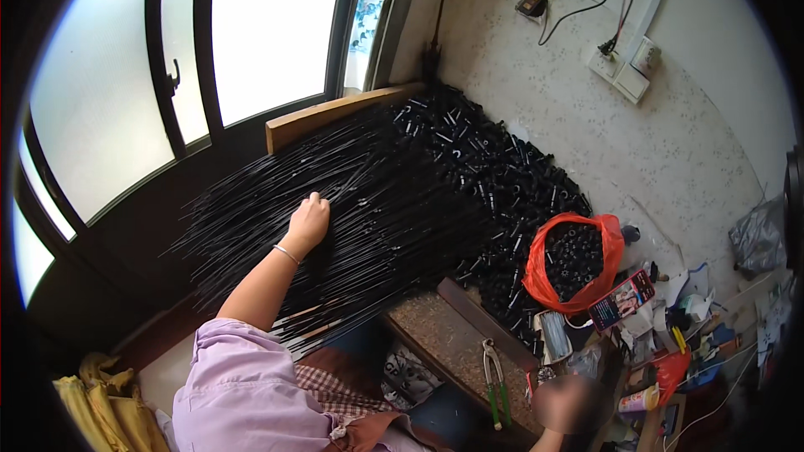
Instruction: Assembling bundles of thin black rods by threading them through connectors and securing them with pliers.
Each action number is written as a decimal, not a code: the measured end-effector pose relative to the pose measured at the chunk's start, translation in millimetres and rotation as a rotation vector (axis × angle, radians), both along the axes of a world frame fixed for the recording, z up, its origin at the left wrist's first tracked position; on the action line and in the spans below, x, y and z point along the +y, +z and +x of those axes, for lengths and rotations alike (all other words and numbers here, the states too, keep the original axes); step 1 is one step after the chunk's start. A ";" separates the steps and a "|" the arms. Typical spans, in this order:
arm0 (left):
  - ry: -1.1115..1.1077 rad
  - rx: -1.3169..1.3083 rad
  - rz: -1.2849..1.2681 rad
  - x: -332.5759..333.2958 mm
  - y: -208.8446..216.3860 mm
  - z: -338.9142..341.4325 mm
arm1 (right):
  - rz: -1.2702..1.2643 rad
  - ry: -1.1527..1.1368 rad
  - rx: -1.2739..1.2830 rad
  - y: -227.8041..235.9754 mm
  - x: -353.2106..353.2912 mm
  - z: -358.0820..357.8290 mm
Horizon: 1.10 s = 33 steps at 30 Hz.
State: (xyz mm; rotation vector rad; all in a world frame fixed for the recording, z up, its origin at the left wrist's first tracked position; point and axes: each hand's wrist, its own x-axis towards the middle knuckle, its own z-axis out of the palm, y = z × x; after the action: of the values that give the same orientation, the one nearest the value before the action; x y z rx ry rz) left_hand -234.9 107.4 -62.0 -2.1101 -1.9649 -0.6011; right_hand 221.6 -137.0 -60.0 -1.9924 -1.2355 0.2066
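My left hand (311, 218), a thin bracelet at its wrist, is over a broad heap of long thin black rods (385, 209). Its fingers are curled closed at the heap's upper surface; whatever they grip is hidden. At the lower right, my right hand (568, 403) is smeared by blur, so its fingers cannot be made out. It is beside the brown speckled tabletop (440, 326), close to pliers (494, 381) with green handles. Past the rods lies a big pile of short black tubular parts (494, 176).
A red plastic bag (536, 272) full of small black ring-like parts stands at the right. A wooden board (335, 117) edges the rods near the window. A dark bar (486, 322) lies on the tabletop. Clutter and a bottle (639, 399) crowd the lower right. Wall sockets (620, 75) hold plugged cables.
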 end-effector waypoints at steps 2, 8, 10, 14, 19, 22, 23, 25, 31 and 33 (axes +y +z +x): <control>-0.034 0.041 -0.029 4.4 8.5 4.7 | 0.031 -0.157 -0.278 23.7 -2.6 -26.1; 0.034 -0.049 0.025 -4.3 46.1 64.1 | 0.023 0.456 -0.466 16.6 22.4 -25.2; 0.052 -0.015 -0.123 -15.8 42.6 74.9 | -0.008 0.457 -0.452 9.2 23.2 -14.3; 0.062 -0.010 0.012 -31.6 49.8 98.2 | -0.032 0.439 -0.368 8.2 5.9 16.8; -0.025 0.068 -0.052 -38.8 52.1 110.6 | -0.012 0.395 -0.284 8.4 -8.2 35.8; 0.024 0.032 0.015 -38.9 52.0 115.7 | 0.009 0.394 -0.260 5.6 -10.1 40.2; 0.019 0.035 0.011 -41.7 58.8 126.8 | 0.006 0.391 -0.254 4.4 -10.2 44.9; 0.080 -0.113 -0.033 -46.8 68.3 141.4 | 0.002 0.391 -0.243 3.6 -9.2 51.5; 0.157 0.115 -0.079 -35.8 60.1 140.4 | 0.011 0.406 -0.203 1.3 -7.3 61.1; 0.188 -0.003 0.032 -28.7 74.6 143.7 | 0.020 0.415 -0.217 2.1 -5.7 62.3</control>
State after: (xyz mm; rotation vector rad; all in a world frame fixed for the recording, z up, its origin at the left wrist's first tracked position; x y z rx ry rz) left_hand -91.2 78.7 12.6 -1.8784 -2.1096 -0.5958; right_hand 283.9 -142.7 -57.9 -1.7557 -1.7788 0.1818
